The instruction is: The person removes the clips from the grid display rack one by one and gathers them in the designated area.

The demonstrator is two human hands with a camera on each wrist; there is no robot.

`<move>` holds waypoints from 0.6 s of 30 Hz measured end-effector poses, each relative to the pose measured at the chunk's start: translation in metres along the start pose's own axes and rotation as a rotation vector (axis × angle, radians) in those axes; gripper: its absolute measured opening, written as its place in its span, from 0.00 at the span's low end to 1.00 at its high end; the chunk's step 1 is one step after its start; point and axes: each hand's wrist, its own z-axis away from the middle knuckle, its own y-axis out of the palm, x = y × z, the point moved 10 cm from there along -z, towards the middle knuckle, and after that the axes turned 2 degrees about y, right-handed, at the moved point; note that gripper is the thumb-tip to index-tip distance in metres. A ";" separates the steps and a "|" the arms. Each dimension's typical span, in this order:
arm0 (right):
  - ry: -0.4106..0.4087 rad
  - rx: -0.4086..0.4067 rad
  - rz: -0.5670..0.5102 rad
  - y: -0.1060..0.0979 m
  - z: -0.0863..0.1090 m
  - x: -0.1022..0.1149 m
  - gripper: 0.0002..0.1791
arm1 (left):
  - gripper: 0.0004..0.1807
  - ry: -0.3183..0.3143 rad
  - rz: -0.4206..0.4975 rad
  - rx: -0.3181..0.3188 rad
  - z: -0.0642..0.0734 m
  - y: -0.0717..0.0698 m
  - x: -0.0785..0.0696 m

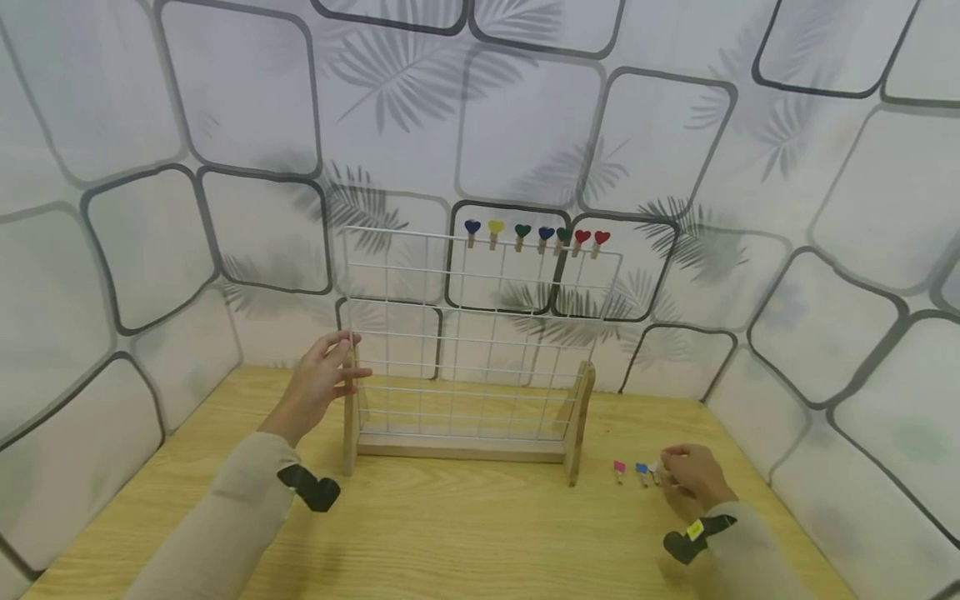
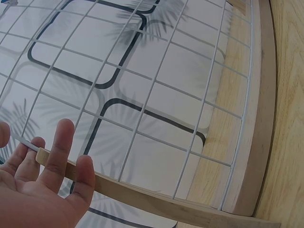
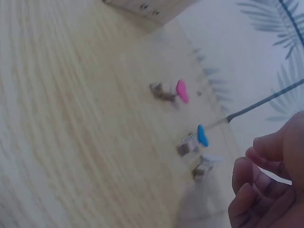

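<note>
A white wire grid [image 1: 468, 340] stands upright in a wooden stand [image 1: 461, 450]. My left hand [image 1: 318, 379] holds the grid's left edge beside the top of the left post, thumb and fingers at the edge wire, other fingers spread. Along the top wire sit several small wooden clothespins with heart tops, among them a yellow one [image 1: 496, 228] and a red one [image 1: 602, 240]. My right hand [image 1: 696, 473] hovers by a white clothespin [image 3: 204, 166], fingers loosely bent, nothing seen between them. Beside that lie a blue clothespin [image 3: 194, 142] and a pink one [image 3: 167, 91].
The light wood tabletop [image 1: 450, 533] runs under the stand and the clothespins. Patterned white sheeting [image 1: 532, 125] rises behind the table and along both sides. The stand's right post [image 1: 580, 425] rises between the grid and the loose clothespins.
</note>
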 end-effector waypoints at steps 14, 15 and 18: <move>-0.104 0.191 -0.180 0.014 0.012 0.082 0.31 | 0.31 -0.003 -0.003 -0.009 -0.001 0.000 0.000; -0.116 0.201 -0.197 0.014 0.013 0.089 0.31 | 0.31 -0.005 -0.007 -0.009 -0.001 0.001 0.000; -0.152 0.230 -0.257 0.018 0.015 0.111 0.30 | 0.31 -0.004 -0.025 -0.005 0.000 0.002 -0.001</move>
